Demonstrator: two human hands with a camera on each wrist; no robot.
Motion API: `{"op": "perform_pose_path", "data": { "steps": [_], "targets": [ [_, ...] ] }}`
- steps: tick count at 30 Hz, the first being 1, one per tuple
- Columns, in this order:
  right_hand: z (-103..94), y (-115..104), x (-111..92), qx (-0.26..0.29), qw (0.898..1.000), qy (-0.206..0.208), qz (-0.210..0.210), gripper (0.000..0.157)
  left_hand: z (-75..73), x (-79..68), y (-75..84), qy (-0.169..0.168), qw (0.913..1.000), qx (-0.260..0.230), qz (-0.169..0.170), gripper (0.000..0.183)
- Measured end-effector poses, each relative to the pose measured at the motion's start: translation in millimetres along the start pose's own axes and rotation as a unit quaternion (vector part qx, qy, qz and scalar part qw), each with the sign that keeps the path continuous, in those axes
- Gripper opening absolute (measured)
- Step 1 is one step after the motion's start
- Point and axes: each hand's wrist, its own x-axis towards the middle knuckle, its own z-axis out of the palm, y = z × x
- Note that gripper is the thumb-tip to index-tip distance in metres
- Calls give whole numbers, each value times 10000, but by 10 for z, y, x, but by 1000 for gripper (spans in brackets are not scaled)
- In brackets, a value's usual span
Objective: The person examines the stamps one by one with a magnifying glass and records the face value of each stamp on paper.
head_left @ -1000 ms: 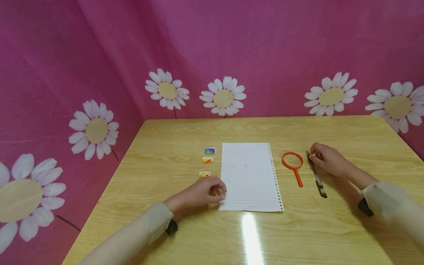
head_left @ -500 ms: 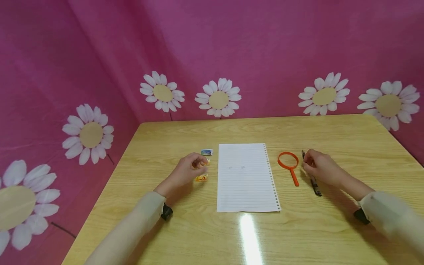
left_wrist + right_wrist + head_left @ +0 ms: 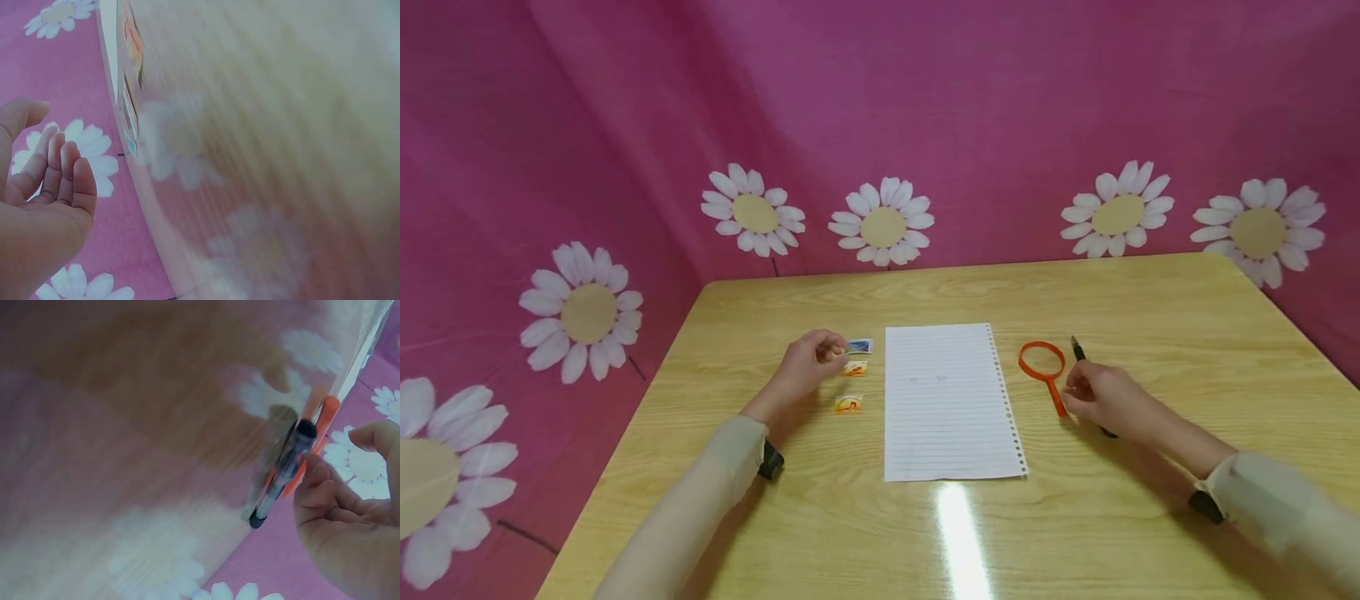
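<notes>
In the head view my left hand (image 3: 811, 362) hovers beside three small stamp-like pictures, fingertips close to the blue one (image 3: 860, 346) and the orange-and-yellow one (image 3: 855, 368). A second orange-and-yellow picture (image 3: 848, 405) lies nearer me. The left wrist view shows that hand's fingers (image 3: 67, 169) loosely bent, with nothing in them. My right hand (image 3: 1108, 402) is over a dark pen (image 3: 1078, 350), hiding its middle. Its fingertips are right by the handle of a red magnifying glass (image 3: 1055, 398). In the right wrist view the thumb stands apart from the fingers and the pen (image 3: 284, 472) lies beyond them.
A lined sheet of paper (image 3: 951, 425) with holes along its right side and faint marks lies between the hands. The wooden table (image 3: 760, 517) reflects light near the front. A pink curtain (image 3: 985, 125) with white daisies closes off the back and left.
My left hand has moved from the paper's lower left edge up and left to the stamp-like pictures. My right hand has slid down along the pen, toward me and the magnifying glass's handle.
</notes>
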Motion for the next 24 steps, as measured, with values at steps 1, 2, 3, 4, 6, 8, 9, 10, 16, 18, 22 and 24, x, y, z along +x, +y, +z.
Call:
{"op": "perform_pose_path", "data": {
  "steps": [1, 2, 3, 4, 6, 8, 9, 10, 16, 18, 22, 24],
  "targets": [
    [3, -13, -16, -11, 10000, 5, 7, 14, -3, 19, -5, -3, 10000, -53, -64, 24],
    [8, -27, -33, -18, 10000, 18, 16, 15, -8, 38, -12, -7, 9999, -65, -122, 24],
    [17, -34, -47, -20, 10000, 21, 20, 15, -10, 59, -25, 1, 9998, -68, -193, 24],
    [28, -41, -59, -49, 10000, 23, 20, 17, -15, 78, -36, -6, 9997, -45, -221, 24],
    [49, -57, -77, -83, 10000, 21, 31, 20, -21, 109, -59, -19, 9997, -16, -262, 23],
    [65, -69, -87, -116, 9999, -21, 104, 22, -24, 138, -93, -56, 9996, 117, -250, 22],
    [71, -72, -89, -122, 9998, -55, 161, 23, -21, 155, -109, -71, 9995, 190, -241, 22],
    [75, -80, -87, -132, 9996, -88, 226, 24, -18, 171, -122, -102, 9994, 242, -220, 22],
    [101, -135, -36, 63, 9983, -200, 535, 24, 0, 303, -169, -173, 9978, 616, -147, 17],
    [116, -153, -19, 129, 9978, -202, 616, 23, 11, 342, -169, -186, 9969, 751, -147, 16],
    [144, -181, 13, 35, 9978, -95, 655, 21, 41, 402, -155, -327, 9951, 923, -160, 15],
    [152, -194, 31, 1, 9978, -30, 665, 21, 54, 425, -144, -401, 9944, 957, -210, 15]
  ]
}}
